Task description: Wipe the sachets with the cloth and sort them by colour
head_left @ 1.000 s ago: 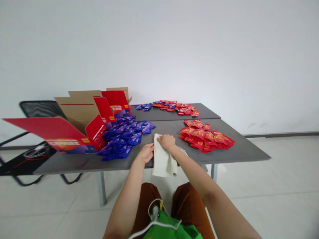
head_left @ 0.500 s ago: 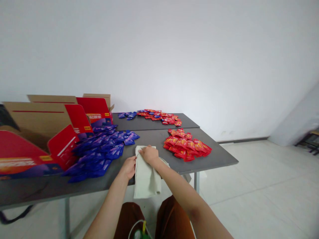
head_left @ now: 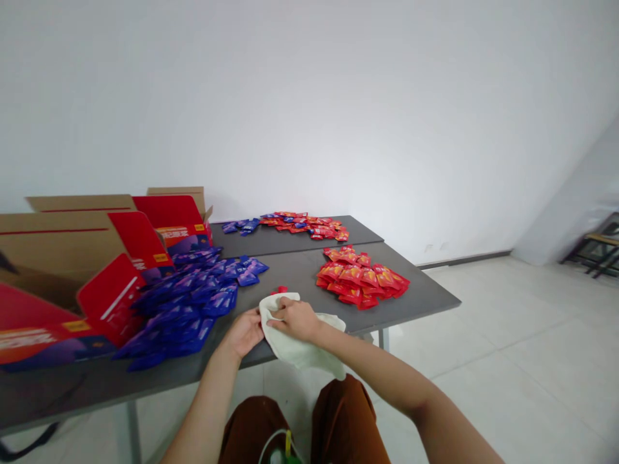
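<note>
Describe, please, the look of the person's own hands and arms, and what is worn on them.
The left hand and the right hand are bare, without gloves. Both forearms are uncovered; no sleeve, watch or bracelet shows. A thin ring would be hard to make out on the fingers.

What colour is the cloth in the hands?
The cloth is plain off-white; the head view shows it best.
</note>
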The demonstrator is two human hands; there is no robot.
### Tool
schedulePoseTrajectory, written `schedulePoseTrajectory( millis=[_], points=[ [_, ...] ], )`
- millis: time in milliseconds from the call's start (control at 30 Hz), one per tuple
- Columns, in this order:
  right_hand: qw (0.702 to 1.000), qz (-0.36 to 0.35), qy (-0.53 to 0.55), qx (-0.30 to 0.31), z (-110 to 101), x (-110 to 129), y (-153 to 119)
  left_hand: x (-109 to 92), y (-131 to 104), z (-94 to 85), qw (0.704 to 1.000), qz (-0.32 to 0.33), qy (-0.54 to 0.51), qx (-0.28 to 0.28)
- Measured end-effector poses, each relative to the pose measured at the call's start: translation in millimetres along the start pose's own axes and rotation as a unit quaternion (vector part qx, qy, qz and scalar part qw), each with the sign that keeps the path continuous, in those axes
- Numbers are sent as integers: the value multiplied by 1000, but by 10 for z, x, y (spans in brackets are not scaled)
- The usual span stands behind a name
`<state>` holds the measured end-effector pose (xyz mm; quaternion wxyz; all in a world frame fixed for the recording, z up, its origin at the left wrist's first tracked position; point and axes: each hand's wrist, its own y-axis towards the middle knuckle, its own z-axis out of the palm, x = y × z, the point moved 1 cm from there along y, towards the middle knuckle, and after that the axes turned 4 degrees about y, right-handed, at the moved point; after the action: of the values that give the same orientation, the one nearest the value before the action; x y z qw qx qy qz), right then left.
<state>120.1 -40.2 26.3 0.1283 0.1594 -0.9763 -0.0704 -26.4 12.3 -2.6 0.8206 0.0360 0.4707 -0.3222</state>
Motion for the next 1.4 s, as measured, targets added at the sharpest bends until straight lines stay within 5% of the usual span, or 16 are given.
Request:
schedulePoseTrajectory(
  millis=[200, 333, 467, 667, 767, 900, 1067, 1267, 1400],
  points=[
    [991, 128, -27, -1, 12, 10, 412, 39, -13, 143, 994, 61, -24, -87],
    [984, 175, -32, -2, -38, -51, 612, 41, -39, 197, 994, 65, -17, -90],
    [986, 163, -26, -31, -32, 29, 499, 45, -99, 136, 995, 69, -13, -64],
    [997, 25, 7, -67, 158, 145, 90, 48, -61, -15, 998, 54, -13, 3],
    [997, 14, 27, -66, 194, 72, 90, 64, 3, -24, 997, 71, -15, -5],
    [994, 86, 26, -64, 140, -24, 330, 81, 44, 9, 997, 70, -14, -38],
    [970, 231, 16, -76, 29, -92, 605, 38, -39, 70, 999, 44, 27, -3],
    [953, 280, 60, -103, -41, -381, 636, 9, -31, 107, 990, 19, 57, -131],
    [948, 204, 106, -219, -313, -494, 522, 44, -92, 157, 957, 92, 119, -248]
  ],
)
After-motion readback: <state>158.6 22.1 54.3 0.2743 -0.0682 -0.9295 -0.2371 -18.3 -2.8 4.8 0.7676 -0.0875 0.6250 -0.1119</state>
